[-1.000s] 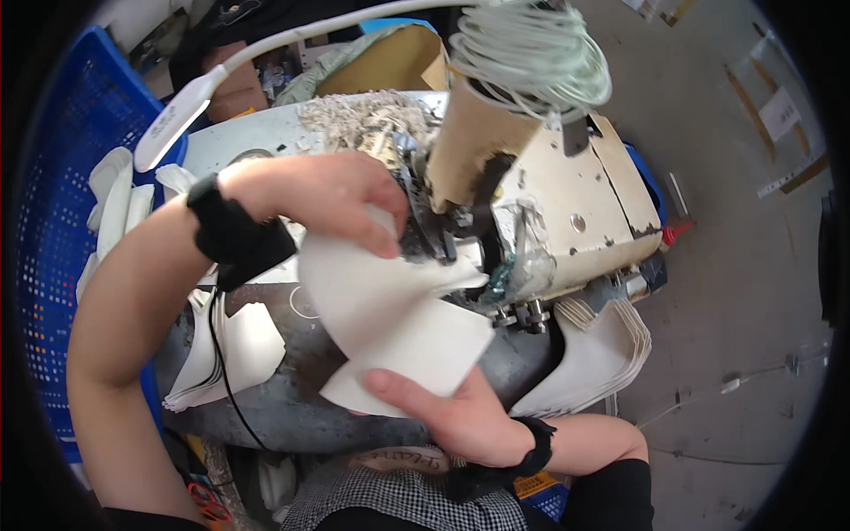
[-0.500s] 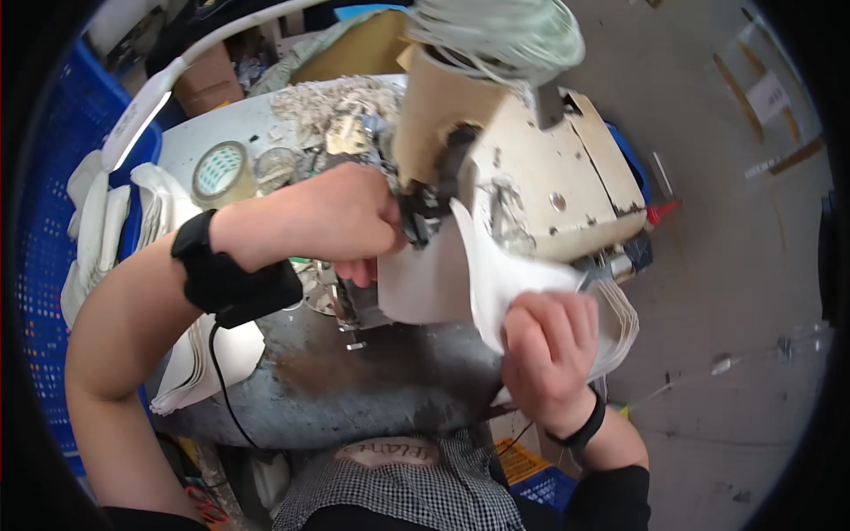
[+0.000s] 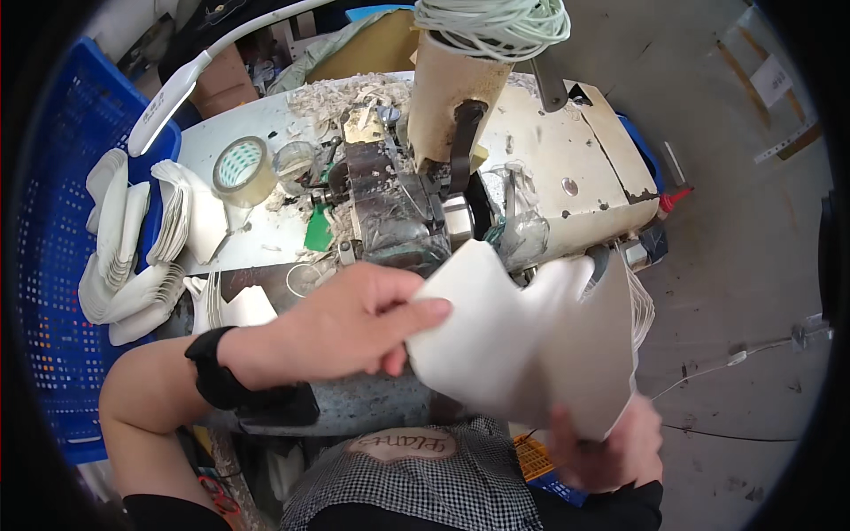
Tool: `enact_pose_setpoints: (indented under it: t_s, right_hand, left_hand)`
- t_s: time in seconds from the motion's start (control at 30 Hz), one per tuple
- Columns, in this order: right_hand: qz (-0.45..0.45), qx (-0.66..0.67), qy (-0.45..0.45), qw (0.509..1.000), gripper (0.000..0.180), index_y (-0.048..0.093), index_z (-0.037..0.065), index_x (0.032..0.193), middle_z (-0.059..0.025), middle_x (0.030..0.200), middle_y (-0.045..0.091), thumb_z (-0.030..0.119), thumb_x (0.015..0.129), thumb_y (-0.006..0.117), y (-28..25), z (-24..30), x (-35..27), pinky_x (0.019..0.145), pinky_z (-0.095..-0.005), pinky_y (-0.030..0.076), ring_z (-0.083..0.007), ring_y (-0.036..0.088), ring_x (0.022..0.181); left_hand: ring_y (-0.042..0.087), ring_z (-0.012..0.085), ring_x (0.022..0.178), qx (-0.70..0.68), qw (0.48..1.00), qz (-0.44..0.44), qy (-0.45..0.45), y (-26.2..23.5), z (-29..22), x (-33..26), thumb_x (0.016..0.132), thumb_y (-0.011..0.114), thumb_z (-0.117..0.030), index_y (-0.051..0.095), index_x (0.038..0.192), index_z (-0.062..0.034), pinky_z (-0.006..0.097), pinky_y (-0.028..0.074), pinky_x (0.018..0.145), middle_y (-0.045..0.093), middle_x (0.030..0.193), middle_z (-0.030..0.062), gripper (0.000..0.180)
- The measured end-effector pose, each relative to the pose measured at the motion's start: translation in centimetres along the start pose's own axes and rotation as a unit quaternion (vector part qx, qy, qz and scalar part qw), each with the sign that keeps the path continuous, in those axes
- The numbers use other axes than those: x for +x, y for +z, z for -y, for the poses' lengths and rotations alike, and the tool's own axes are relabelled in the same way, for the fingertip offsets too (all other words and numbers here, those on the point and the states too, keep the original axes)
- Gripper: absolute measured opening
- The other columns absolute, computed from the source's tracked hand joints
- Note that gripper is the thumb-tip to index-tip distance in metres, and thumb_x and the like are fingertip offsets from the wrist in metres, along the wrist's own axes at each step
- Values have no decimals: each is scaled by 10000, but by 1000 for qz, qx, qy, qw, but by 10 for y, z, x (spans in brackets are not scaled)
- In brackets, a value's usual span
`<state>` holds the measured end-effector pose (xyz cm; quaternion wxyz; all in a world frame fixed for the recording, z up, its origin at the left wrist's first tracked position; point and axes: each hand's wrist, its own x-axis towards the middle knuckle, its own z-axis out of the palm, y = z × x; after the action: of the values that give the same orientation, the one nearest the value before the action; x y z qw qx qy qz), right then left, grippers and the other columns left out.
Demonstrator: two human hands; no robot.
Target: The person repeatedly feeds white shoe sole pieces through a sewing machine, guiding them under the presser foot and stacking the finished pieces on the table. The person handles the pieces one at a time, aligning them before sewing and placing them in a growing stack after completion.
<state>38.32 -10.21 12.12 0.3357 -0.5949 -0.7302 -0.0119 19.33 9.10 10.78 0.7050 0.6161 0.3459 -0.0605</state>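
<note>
Between my hands, in front of the machine, is a white leather-like cut piece [image 3: 482,327], bent with a raised right flank. My left hand [image 3: 354,319] pinches its left corner, thumb on top and the other fingers curled underneath. At the lower right edge, my right hand [image 3: 611,447] grips the same piece, smeared by motion. Behind the piece stands a beige bench machine [image 3: 567,177] with a dark metal working head [image 3: 390,195], dusty with scraps. A stack of similar white pieces [image 3: 645,310] shows partly at the right, behind the held one.
More white pieces [image 3: 115,221] lie stacked in and beside a blue perforated basket [image 3: 53,292] at left. A tape roll [image 3: 242,171] rests on the table near a lamp [image 3: 168,102]. Pale cord [image 3: 491,26] is coiled atop the machine's column [image 3: 456,97]. Fluffy shavings [image 3: 354,97] lie behind the head.
The white piece has come away from the machine head toward me. My left hand has moved from the head down to the piece's corner; my right hand has moved down and right.
</note>
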Motion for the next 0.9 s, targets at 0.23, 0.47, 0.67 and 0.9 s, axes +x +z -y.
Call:
enact_pose_setpoints:
  t_s: [0.23, 0.47, 0.67, 0.9]
  right_hand:
    - [-16, 166, 73, 983, 250, 598, -61, 906, -123, 736, 623, 41, 742, 756, 68, 4, -11, 437, -269, 458, -198, 602, 503]
    - [-61, 263, 136, 953, 217, 628, -34, 932, -123, 746, 647, 44, 767, 746, 81, 11, 11, 504, -262, 486, -176, 641, 557]
    - [-72, 111, 126, 983, 190, 562, 3, 768, -99, 672, 604, 2, 726, 747, 65, -12, 7, 461, -275, 436, -184, 565, 499]
    - [-341, 112, 210, 910, 166, 529, -21, 990, -107, 954, 588, -44, 836, 588, 0, -39, -28, 719, -283, 458, -120, 549, 812]
  left_hand:
    - [407, 18, 455, 37, 986, -159, 24, -34, 24, 10, 912, 621, -237, 626, 733, -10, 205, 296, 413, 508, 555, -54, 289]
    - [405, 24, 454, 99, 985, -139, 17, -52, 9, 25, 885, 640, -223, 593, 687, -22, 211, 299, 408, 500, 553, -35, 286]
    - [539, 63, 482, 193, 963, -181, 43, -44, -1, 29, 888, 631, -209, 613, 758, 3, 223, 421, 450, 616, 596, 31, 249]
    - [619, 207, 585, 291, 910, -56, 289, 33, 17, 31, 838, 667, -171, 634, 850, -10, 320, 503, 558, 623, 682, 103, 165]
